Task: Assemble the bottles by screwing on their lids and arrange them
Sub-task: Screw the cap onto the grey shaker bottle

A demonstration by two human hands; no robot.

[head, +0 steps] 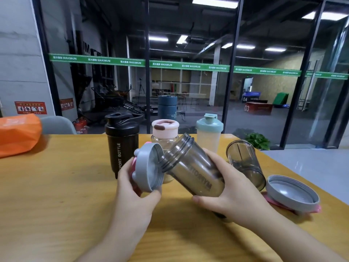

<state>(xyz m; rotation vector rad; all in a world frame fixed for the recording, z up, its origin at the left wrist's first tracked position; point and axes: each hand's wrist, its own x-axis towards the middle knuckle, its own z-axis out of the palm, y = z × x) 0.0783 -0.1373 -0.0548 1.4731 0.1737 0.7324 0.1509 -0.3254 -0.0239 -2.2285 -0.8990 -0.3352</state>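
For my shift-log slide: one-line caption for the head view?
Left hand brings grey lid to smoky bottle held tilted in right hand.

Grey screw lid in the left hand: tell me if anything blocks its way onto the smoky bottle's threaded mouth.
Nothing visible does. The grey screw lid faces the open threaded mouth of the smoky transparent bottle, only air between them.

Left hand and right hand both gripping

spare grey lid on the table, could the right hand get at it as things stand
Probably not straight away. The right hand holds the tilted smoky bottle, so its grip is full. Otherwise the way looks free: the spare lid lies open side up just to its right, with nothing between.
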